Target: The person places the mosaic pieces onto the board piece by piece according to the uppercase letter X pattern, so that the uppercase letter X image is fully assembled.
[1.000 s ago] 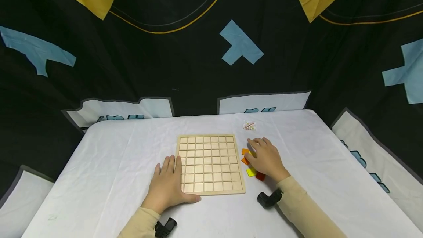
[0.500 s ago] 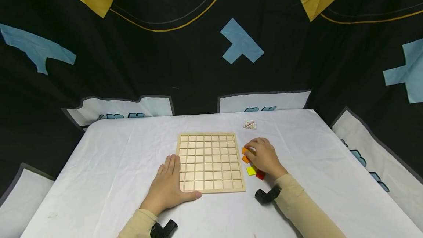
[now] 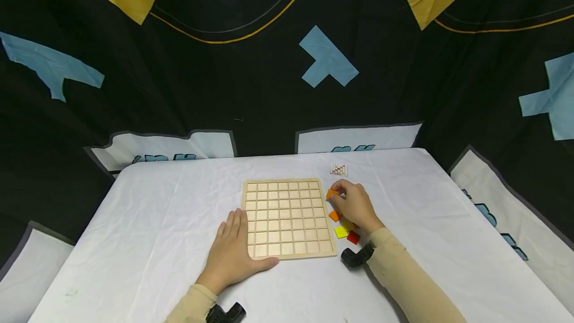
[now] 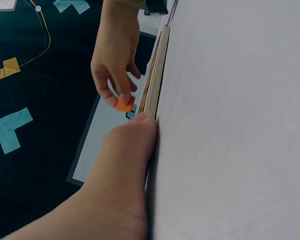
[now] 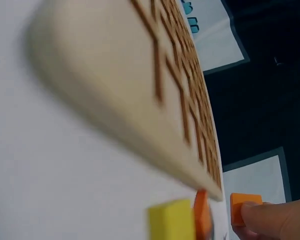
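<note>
A square wooden grid board (image 3: 287, 219) lies on the white-covered table. My left hand (image 3: 230, 249) rests at its near left corner, fingers straight along the left side and thumb along the front edge. Between thumb and fingertips my right hand (image 3: 357, 208) pinches an orange square tile (image 3: 331, 194), close beside the board's right edge; the right wrist view shows this orange tile (image 5: 242, 206) too. Below that hand lie another orange tile (image 3: 334, 216), a bright yellow tile (image 3: 341, 232), a darker yellow tile (image 3: 347, 224) and a red tile (image 3: 353, 238), some partly covered by the hand.
A small card (image 3: 339, 169) printed with a coloured grid lies behind the right hand. The white tablecloth (image 3: 148, 223) reaches to a black curtain (image 3: 224, 88) at the back. Black wrist cameras sit on both sleeves.
My right hand has closed on the orange tile and carried it slightly away from me, uncovering more of the other tiles. The board and my left hand have shifted slightly right.
</note>
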{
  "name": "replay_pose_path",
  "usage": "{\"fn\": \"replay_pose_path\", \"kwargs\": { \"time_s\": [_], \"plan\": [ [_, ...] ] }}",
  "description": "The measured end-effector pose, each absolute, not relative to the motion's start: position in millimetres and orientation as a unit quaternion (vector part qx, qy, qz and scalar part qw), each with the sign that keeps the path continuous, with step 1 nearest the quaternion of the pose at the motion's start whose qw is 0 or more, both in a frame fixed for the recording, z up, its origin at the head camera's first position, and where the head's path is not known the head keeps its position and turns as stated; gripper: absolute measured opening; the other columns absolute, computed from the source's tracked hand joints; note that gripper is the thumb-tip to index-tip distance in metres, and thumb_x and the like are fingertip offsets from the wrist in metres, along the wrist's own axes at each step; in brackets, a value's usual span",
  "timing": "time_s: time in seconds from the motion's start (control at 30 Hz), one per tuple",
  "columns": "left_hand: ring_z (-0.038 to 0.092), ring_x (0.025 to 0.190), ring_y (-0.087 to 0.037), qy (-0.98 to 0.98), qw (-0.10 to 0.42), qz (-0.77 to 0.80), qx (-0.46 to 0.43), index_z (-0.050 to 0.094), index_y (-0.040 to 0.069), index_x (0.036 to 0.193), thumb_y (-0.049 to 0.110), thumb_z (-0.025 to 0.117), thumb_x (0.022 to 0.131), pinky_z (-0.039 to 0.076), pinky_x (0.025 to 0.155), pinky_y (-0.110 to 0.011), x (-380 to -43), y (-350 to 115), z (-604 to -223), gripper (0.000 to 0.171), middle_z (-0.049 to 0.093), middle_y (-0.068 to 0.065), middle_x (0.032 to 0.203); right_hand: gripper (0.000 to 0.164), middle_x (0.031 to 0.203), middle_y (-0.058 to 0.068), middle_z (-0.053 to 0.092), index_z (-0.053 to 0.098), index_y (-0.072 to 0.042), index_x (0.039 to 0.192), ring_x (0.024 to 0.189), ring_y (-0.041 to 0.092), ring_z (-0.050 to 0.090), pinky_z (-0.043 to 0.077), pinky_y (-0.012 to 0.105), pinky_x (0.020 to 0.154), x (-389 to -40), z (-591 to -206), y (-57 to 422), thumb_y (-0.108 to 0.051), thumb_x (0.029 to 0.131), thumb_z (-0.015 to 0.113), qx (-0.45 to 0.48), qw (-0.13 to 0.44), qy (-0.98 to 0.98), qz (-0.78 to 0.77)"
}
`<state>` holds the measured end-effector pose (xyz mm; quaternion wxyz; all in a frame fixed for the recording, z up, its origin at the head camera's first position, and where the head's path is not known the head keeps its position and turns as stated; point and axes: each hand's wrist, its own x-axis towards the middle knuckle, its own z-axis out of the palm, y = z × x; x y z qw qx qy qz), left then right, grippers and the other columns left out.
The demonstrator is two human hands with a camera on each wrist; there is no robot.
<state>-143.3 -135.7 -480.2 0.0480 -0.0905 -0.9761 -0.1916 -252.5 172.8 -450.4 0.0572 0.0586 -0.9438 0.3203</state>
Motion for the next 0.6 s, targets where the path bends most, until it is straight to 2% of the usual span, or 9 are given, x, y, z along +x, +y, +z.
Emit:
{"fn": "replay_pose_path", "kwargs": {
  "time_s": [0.33, 0.6],
  "plan": [
    [0.012, 0.154, -0.038, -0.974, 0.047, -0.205, -0.088, 0.015, -0.009, 0.155, 0.092, 0.059, 0.062, 0.015, 0.124, -0.055, -146, -136, -484, 0.143, 0.014, -0.024, 0.164, 0.012, 0.099, 0.003, 0.068, 0.069, -0.017, 0.105, 0.086, 0.018, 0.059, 0.050, 0.030, 0.074, -271, -441, 148, -0.021, 0.093, 0.070, 0.095, 0.010, -0.932, 0.350],
    [0.012, 0.154, -0.038, -0.974, 0.051, -0.202, -0.088, 0.015, -0.008, 0.155, 0.093, 0.057, 0.062, 0.015, 0.124, -0.054, -146, -136, -486, 0.144, 0.014, -0.024, 0.164, 0.013, 0.100, 0.002, 0.069, 0.069, -0.017, 0.106, 0.093, 0.018, 0.062, 0.052, 0.038, 0.085, -276, -442, 128, -0.020, 0.093, 0.070, 0.108, -0.007, -0.932, 0.347]
  ]
}}
